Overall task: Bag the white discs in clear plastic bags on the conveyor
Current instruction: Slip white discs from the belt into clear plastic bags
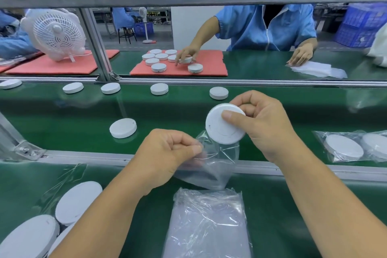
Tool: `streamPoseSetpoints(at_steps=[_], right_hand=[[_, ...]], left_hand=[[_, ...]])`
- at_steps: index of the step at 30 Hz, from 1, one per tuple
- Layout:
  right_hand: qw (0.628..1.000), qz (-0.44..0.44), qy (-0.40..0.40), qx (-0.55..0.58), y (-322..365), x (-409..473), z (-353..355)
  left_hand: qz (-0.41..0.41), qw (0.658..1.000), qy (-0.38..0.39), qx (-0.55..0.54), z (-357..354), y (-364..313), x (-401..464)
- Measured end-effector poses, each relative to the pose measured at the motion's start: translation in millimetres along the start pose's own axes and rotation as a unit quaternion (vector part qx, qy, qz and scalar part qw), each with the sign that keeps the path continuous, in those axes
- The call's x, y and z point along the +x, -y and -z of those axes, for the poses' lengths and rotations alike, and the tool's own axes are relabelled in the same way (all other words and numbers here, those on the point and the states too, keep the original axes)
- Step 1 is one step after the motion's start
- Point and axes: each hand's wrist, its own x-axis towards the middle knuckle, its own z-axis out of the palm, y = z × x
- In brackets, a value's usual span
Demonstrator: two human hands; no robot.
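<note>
Right hand [259, 123] pinches a white disc [224, 125] at the clear bag [209, 165] the left hand [167, 153] pinches open, probably; next it slides in.

The conveyor belt [62, 115] was covered in a smooth green rubbery sheet, glossy enough that reflections were picked up on it. Its side rails [88, 156] looked like brushed aluminium, matt grey, with a bolted metal bracket [25, 148]. The disc [225, 126] held over the bag was made of plain white plastic, matt and smooth, same as the loose ones on the belt. The bag [211, 165] was thin clear film, crinkly and shiny, and the stack of bags [209, 226] was seen as cloudier, layered plastic. The pink mats [211, 65] across the line looked soft and foamy, no shine. The fan [55, 33] was moulded in white plastic.
</note>
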Motion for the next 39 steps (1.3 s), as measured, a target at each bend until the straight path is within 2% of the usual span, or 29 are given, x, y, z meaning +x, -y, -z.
streamPoseSetpoints(at_steps=[5, 8, 12, 16, 17, 21, 23, 26, 28, 30, 32, 34, 36, 39], right_hand=[[0.999, 0.005, 0.044, -0.006, 0.4, -0.4, -1.1], [0.999, 0.0, 0.044, 0.0, -3.4, -2.0, -5.8], [0.999, -0.032, 0.019, 0.033, -8.0, -1.7, -9.3], [0.998, -0.043, 0.037, 0.002, -13.8, -0.6, -11.0], [0.997, -0.046, 0.056, -0.018, -15.0, -1.2, -11.1], [0.971, -0.07, 0.229, -0.016, -12.7, -5.6, -13.2], [0.975, -0.045, 0.208, -0.059, -17.0, -3.9, -14.0], [0.991, -0.029, 0.096, -0.085, -22.2, 3.0, -5.8], [0.993, -0.036, 0.006, -0.113, -28.1, 7.9, 14.2], [0.98, -0.048, -0.067, -0.181, -35.4, 12.5, 41.5], [0.965, -0.059, -0.094, -0.236, -39.1, 13.0, 64.9], [0.96, -0.068, -0.105, -0.249, -38.9, 12.8, 77.4], [0.956, -0.074, -0.102, -0.267, -35.5, 13.8, 80.7], [0.953, -0.045, -0.108, -0.279, -32.2, 17.1, 84.9]], left_hand=[[0.003, 1.0, -0.007, -0.03, -2.3, -1.2, 0.0], [0.021, 0.994, 0.01, -0.107, -7.2, -0.6, -1.0], [0.047, 0.969, 0.039, -0.239, -10.8, 0.6, -1.3], [0.047, 0.965, 0.044, -0.254, -11.9, 1.1, -0.5], [0.052, 0.966, 0.025, -0.251, -13.9, 1.8, 0.2], [0.073, 0.958, -0.069, -0.267, -16.1, 8.8, 5.1], [0.081, 0.96, -0.069, -0.26, -15.4, 9.2, 5.4], [0.096, 0.979, -0.033, -0.175, -17.6, 8.3, 3.4], [0.097, 0.995, -0.022, -0.026, -18.8, 8.8, 0.7], [0.097, 0.982, 0.025, 0.159, -18.2, 8.8, -2.5], [0.102, 0.948, 0.108, 0.28, -18.7, 7.8, -6.3], [0.098, 0.919, 0.162, 0.346, -20.6, 8.1, -8.2], [0.093, 0.904, 0.186, 0.373, -20.8, 8.5, -8.8], [0.103, 0.908, 0.187, 0.361, -17.7, 7.8, -8.6]])
